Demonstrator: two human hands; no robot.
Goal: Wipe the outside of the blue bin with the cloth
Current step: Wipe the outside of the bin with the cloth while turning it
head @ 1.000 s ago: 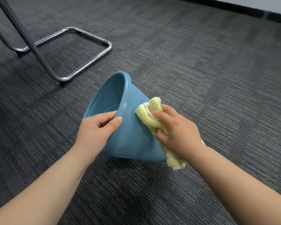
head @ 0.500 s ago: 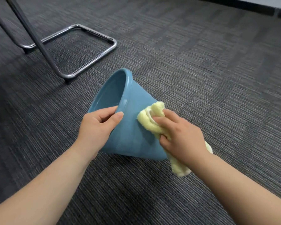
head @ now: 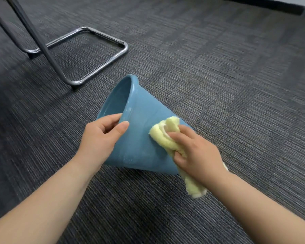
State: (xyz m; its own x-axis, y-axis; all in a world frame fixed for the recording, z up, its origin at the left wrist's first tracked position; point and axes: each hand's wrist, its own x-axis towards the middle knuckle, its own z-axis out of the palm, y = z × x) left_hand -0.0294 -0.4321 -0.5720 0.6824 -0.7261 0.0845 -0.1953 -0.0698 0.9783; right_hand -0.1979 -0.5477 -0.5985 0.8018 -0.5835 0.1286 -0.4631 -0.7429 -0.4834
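Note:
The blue bin (head: 141, 111) lies tipped on its side on the carpet, its open mouth facing left and away from me. My left hand (head: 102, 136) grips its rim, thumb on the outside and fingers inside. My right hand (head: 195, 154) is closed on a bunched pale yellow cloth (head: 164, 132) and presses it against the bin's outer wall near the middle. A tail of the cloth hangs below my right wrist. The bin's base is hidden behind my right hand.
A chrome tubular chair base (head: 99, 50) with a dark slanted leg (head: 40, 43) stands on the dark grey carpet (head: 236, 85) behind and left of the bin. A dark skirting strip (head: 271, 6) runs along the far top right.
The cloth and my right hand have slid slightly down and right along the bin's wall. My left hand keeps its hold on the rim. The view has shifted a little.

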